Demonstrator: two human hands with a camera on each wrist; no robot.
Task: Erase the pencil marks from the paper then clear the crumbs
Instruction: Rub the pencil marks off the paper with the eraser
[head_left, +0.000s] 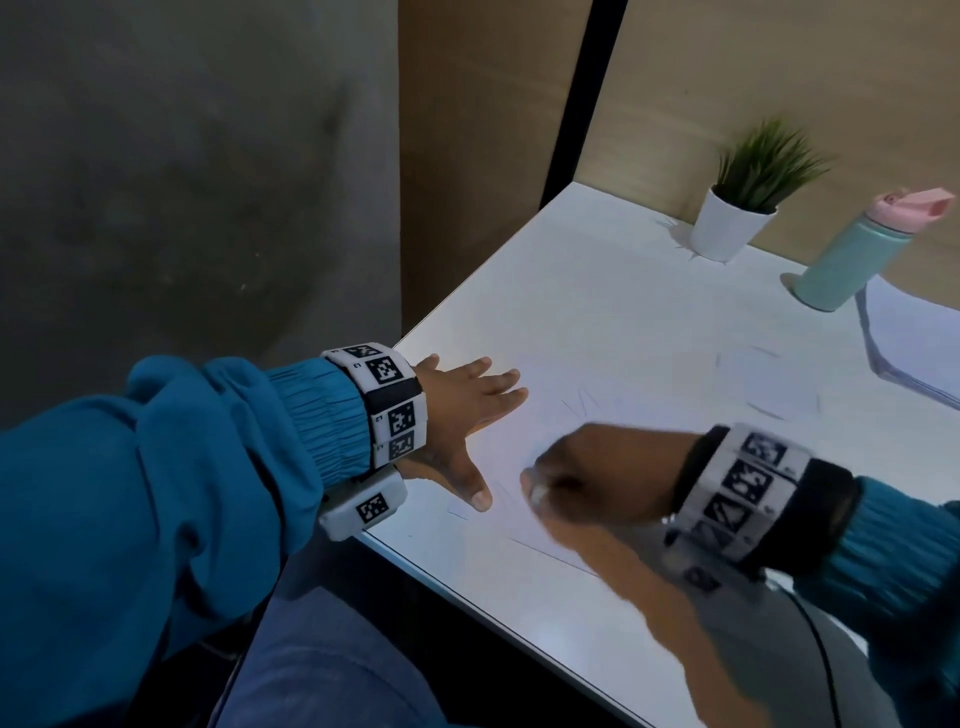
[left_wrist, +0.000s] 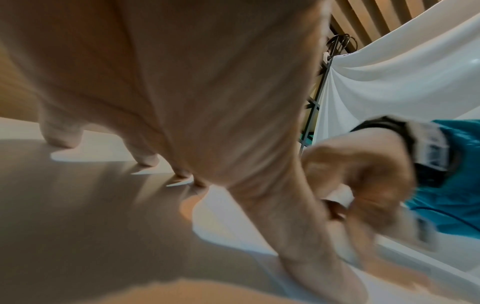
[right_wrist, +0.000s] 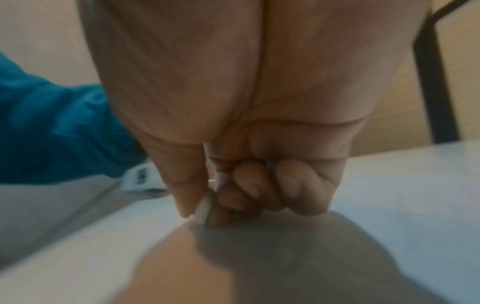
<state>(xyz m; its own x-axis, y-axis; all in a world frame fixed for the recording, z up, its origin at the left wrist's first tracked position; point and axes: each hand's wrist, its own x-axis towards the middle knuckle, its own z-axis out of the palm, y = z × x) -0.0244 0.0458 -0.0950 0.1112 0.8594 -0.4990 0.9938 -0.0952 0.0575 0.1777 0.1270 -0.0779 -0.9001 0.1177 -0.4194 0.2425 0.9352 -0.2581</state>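
White table (head_left: 597, 312) showing grey pencil marks (head_left: 582, 402), teal sleeves (head_left: 182, 467), black-and-white patterned wristbands (head_left: 392, 400), mint bottle (head_left: 852, 260) wearing pink lid (head_left: 914, 205), white pot (head_left: 724, 228)

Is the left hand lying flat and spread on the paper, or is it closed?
Spread flat. The left hand presses the paper with straight, splayed fingers, thumb stretched toward the right hand.

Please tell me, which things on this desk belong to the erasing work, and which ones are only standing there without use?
In use:
- paper with pencil marks, pressed flat by the left hand
- small white eraser, pinched in the right hand

Not in use:
- potted plant
- teal bottle with pink lid
- stack of paper beside the bottle
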